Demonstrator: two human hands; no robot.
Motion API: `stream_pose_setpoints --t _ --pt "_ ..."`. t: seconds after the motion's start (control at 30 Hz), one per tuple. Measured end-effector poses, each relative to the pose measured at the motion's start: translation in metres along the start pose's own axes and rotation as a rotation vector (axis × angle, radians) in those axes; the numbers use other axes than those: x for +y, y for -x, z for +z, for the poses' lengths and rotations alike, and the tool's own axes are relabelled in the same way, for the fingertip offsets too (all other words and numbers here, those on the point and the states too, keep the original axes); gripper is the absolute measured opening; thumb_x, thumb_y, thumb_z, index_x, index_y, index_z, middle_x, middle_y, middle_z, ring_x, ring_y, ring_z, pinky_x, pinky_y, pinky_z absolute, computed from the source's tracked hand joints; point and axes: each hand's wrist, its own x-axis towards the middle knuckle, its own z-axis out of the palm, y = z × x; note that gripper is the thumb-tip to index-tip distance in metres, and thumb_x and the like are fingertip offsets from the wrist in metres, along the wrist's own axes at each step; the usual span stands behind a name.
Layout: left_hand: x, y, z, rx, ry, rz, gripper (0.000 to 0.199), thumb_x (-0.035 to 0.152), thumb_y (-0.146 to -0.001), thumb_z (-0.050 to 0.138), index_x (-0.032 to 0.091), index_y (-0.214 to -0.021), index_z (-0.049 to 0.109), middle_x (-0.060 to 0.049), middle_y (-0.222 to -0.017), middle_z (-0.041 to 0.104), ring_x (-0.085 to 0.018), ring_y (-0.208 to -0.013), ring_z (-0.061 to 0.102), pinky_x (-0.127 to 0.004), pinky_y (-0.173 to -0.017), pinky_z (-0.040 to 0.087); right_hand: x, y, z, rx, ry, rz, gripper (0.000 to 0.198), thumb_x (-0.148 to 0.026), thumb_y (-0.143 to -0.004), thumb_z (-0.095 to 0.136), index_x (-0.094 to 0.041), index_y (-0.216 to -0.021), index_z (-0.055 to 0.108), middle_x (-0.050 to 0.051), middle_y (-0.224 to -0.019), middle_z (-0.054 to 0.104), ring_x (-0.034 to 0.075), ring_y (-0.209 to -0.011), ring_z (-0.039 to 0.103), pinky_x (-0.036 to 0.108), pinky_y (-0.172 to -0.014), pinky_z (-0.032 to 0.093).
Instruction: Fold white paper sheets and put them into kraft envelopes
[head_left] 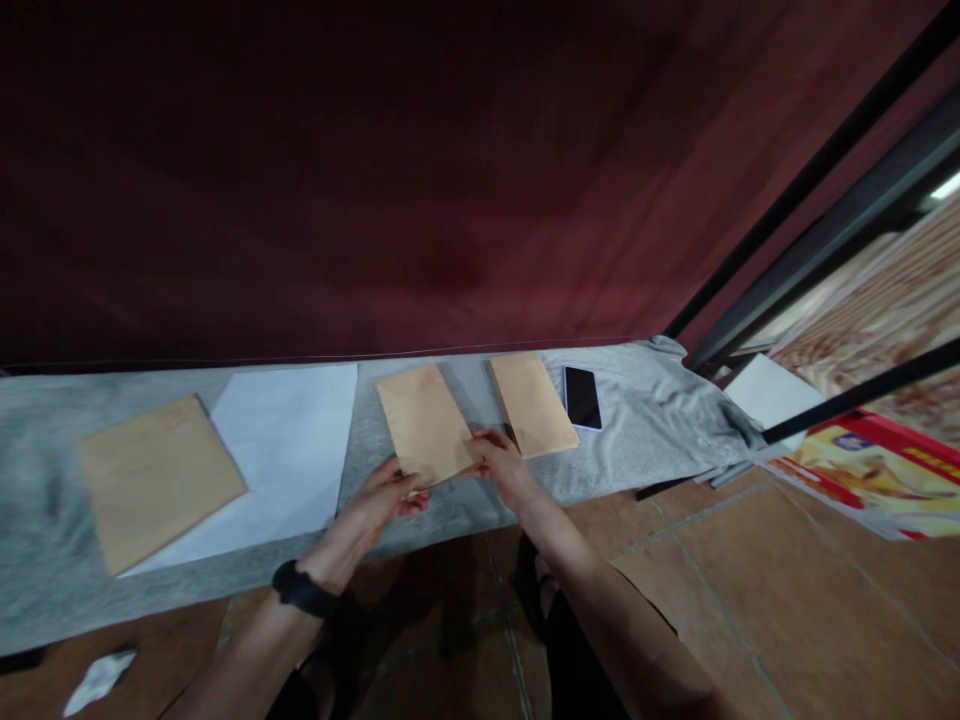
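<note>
Both my hands grip one tan paper envelope [427,420] by its near end, over the grey cloth. My left hand [390,492] pinches the near left corner, thumb on top and fingers underneath. At the near right edge, my right hand [499,460] is closed on the same envelope. Just right of it lies a stack of similar tan envelopes [534,402], close to my right hand. Farther left, a larger tan envelope [157,475] rests partly over white paper [300,440].
A dark-screened phone [583,397] lies right of the stack on the grey cloth [645,420]. Behind hangs a dark red curtain [375,200]. Black metal bars [810,160] slant at the right, near a red and yellow box [877,470]. A crumpled white scrap [100,680] is on the tiled floor.
</note>
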Motion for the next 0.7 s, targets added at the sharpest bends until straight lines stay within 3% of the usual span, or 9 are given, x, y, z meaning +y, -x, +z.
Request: stream_pose_setpoints --t 0.17,0.3,0.4,0.47,0.6,0.7 --pt "-0.005 -0.007 -0.011 0.008 -0.155 -0.036 0.037 0.034 -0.064 0.081 0.02 -0.085 0.054 0.006 -0.052 0.06 -0.012 -0.04 0.057 -0.019 -0.039 0.037 0.016 -0.007 0.0 0.008 0.279 -0.11 0.033 -0.03 -0.069 0.068 -0.022 -0.1 0.058 -0.006 -0.067 0.059 0.014 -0.055 0.057 0.022 -0.044 0.045" --pt "-0.004 -0.01 -0.018 0.036 -0.242 -0.017 0.039 0.032 -0.064 0.08 0.023 -0.083 0.047 0.01 -0.049 0.054 -0.01 -0.033 0.051 -0.017 -0.036 0.032 0.02 -0.003 -0.001 0.037 0.637 -0.299 0.028 -0.02 -0.079 0.061 -0.023 -0.107 0.061 -0.004 -0.068 0.062 0.016 -0.06 0.06 0.025 -0.056 0.048" --pt "-0.002 -0.008 -0.019 0.016 -0.263 0.001 0.037 0.032 -0.066 0.077 0.023 -0.084 0.046 0.011 -0.048 0.053 -0.009 -0.031 0.048 -0.017 -0.035 0.031 0.016 0.003 -0.001 0.093 0.898 -0.474 0.032 -0.014 -0.083 0.056 -0.023 -0.113 0.064 0.004 -0.092 0.07 0.02 -0.083 0.067 0.03 -0.078 0.053" --pt "-0.001 -0.007 -0.018 0.015 -0.272 0.004 0.036 0.032 -0.066 0.076 0.023 -0.084 0.046 0.01 -0.047 0.054 -0.01 -0.031 0.048 -0.017 -0.035 0.031 0.013 0.006 0.002 0.05 1.018 -0.597 0.04 -0.013 -0.087 0.051 -0.022 -0.124 0.062 0.01 -0.115 0.068 0.023 -0.103 0.066 0.034 -0.092 0.052" --pt "0.001 -0.005 -0.015 -0.018 -0.284 -0.001 0.037 0.035 -0.065 0.077 0.023 -0.084 0.047 0.009 -0.046 0.056 -0.012 -0.033 0.051 -0.019 -0.036 0.034 0.016 0.008 0.01 -0.137 1.143 -0.795 0.051 -0.022 -0.095 0.05 -0.021 -0.147 0.047 0.011 -0.153 0.048 0.024 -0.141 0.044 0.041 -0.116 0.039" --pt "0.001 -0.005 -0.014 -0.035 -0.307 -0.001 0.04 0.038 -0.064 0.078 0.024 -0.082 0.045 0.007 -0.047 0.057 -0.013 -0.034 0.051 -0.021 -0.037 0.035 0.025 0.008 0.013 -0.202 1.248 -0.827 0.056 -0.032 -0.098 0.053 -0.025 -0.152 0.041 0.008 -0.163 0.035 0.026 -0.149 0.033 0.048 -0.121 0.03"
